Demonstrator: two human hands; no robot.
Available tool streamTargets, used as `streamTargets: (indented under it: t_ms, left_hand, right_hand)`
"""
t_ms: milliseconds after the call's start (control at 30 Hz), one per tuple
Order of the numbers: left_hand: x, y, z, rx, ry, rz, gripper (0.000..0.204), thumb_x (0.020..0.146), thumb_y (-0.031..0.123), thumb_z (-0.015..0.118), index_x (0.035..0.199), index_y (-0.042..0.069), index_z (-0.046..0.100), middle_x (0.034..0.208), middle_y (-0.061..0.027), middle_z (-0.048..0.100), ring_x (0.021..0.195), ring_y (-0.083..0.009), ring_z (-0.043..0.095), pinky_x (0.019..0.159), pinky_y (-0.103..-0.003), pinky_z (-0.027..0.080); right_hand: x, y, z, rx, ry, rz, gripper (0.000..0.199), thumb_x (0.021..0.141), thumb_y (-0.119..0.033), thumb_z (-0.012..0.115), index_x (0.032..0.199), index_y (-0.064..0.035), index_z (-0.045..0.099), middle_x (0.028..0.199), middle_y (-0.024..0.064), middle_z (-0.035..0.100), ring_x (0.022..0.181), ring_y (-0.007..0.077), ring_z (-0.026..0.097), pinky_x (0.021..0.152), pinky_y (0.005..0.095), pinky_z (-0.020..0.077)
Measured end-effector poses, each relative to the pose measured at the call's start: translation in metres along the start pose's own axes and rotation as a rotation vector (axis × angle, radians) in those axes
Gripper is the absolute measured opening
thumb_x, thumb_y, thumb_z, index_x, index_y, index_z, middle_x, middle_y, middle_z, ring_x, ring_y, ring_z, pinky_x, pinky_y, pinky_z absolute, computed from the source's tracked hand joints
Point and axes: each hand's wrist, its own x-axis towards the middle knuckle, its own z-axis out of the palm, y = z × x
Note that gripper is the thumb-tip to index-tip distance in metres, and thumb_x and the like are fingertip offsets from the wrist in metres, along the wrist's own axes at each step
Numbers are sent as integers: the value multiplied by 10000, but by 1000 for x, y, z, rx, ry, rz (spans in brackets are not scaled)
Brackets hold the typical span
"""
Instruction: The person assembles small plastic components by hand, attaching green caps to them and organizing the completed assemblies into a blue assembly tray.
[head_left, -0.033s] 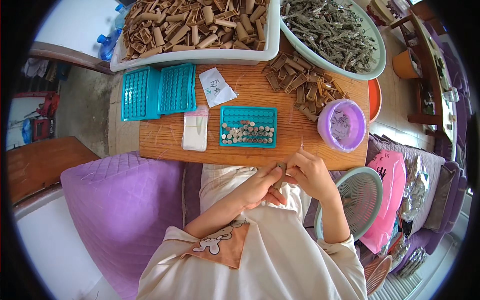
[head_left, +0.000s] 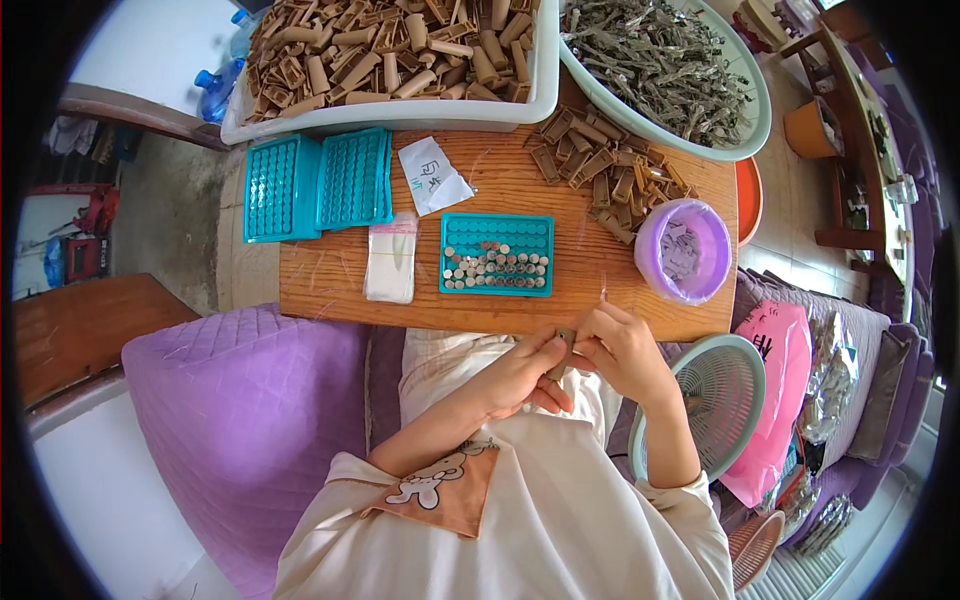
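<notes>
Just past the table's near edge, my left hand (head_left: 520,376) is closed round a small brown plastic casing (head_left: 563,346), thumb on top. Close against it on the right, my right hand (head_left: 618,346) has its fingers bent in a pinch beside the casing. A thin sliver seems to rise above those fingers; what they grip is hidden. Ahead of both hands lies a teal tray (head_left: 497,222) with round pockets, its nearer rows holding many small silver button cells (head_left: 497,268). More brown casings (head_left: 610,165) are heaped loose at the far right of the table.
A white bin (head_left: 390,112) of brown casings and a pale basin (head_left: 765,110) of silvery strips stand at the back. Teal trays (head_left: 318,185), a note (head_left: 434,175) and a clear bag stack (head_left: 390,262) lie left. Right are a purple tub (head_left: 650,250) and a basket (head_left: 742,400).
</notes>
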Motion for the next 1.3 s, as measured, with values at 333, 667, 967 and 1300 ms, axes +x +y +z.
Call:
streamTargets:
  t_ms: [333, 667, 967, 1300]
  left_hand:
    - [12, 35, 31, 133, -60, 376, 497, 882, 181, 536, 1301, 95, 284, 1171, -75, 479, 1061, -187, 528, 602, -282, 565]
    - [44, 271, -42, 1877, 1132, 1496, 112, 780, 142, 606, 871, 86, 638, 877, -81, 638, 845, -261, 600, 707, -378, 491]
    - [66, 312, -60, 2372, 1144, 911, 186, 791, 126, 567, 971, 91, 600, 949, -96, 602, 908, -271, 575, 759, -399, 488]
    - [13, 284, 15, 1310, 831, 977, 327, 890, 27, 445, 1211, -1, 386, 869, -182, 545, 744, -293, 613, 618, -277, 546]
  right_hand:
    - [-67, 8, -55, 176, 332, 207, 134, 773, -82, 614, 864, -15, 542, 815, 105, 569, 692, 217, 578, 651, 315, 441]
    - [-153, 78, -84, -535, -20, 615, 131, 767, -33, 548, 869, -5, 625, 676, 132, 596, 630, 248, 613, 588, 324, 447]
    - [54, -8, -127, -419, 391, 74, 152, 797, -102, 577, 916, -21, 626, 706, 113, 603, 596, 210, 571, 580, 299, 440]
    - [178, 65, -162, -961, 345, 65, 222, 782, -152, 584, 983, -60, 608, 866, 138, 612, 837, 320, 596, 745, 402, 464]
